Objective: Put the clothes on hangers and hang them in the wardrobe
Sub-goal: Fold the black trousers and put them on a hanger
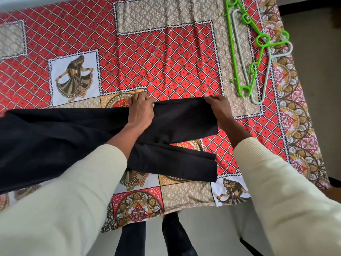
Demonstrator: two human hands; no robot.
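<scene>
**A:** As far as this view goes, how much of the job is done?

**B:** Very little, I'd judge. The black trousers [77,137] lie flat on the patterned bedspread [166,58], and no hanger has gone into them. The green hanger [232,50] and the pale grey hanger [241,58] lie overlapping at the far right of the bed, well apart from the cloth. No wardrobe shows at all.

**A:** So what is in hand?

**B:** Lining up the legs, it seems, before folding them over a hanger. The left hand [141,109] is on the far edge of the upper leg, its fingers curled down over the hem line. Whether it grips the cloth or only presses it, I cannot tell, since the fingertips are hidden past the edge. The right hand [217,106] pinches the far right corner of that same leg between thumb and fingers.

**A:** And the garment itself?

**B:** Plain, matt black, a smooth woven cloth with few creases. The body of it spreads wide to the left and runs out of view. The two legs reach right, splayed apart, with bedspread showing between their ends. The near leg lies untouched, its cuff square.

**A:** What remains?

**B:** Nearly everything: matching the legs, threading a hanger, carrying it to the wardrobe. Any other clothes are out of sight.
</scene>
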